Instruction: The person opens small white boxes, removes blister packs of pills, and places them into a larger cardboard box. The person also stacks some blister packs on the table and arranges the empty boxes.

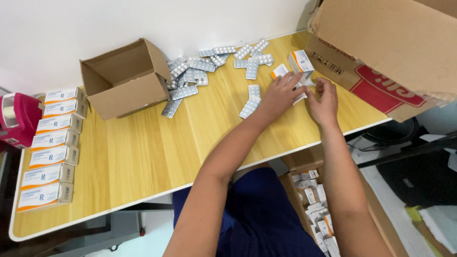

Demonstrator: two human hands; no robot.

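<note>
White carton (301, 62) half hidden behind left hand (280, 95) and right hand (324, 97).

Bright, even indoor light from above. Soft, short shadows under the open cardboard box (124, 78) and forearms. Mild glare on the foil blister packs (197, 71). Wide-angle bend at edges; surface (143, 152) sharp, floor area dimmer.

Pharmacy packing room: blister packs (190, 78), medicine cartons (52, 157).
</note>
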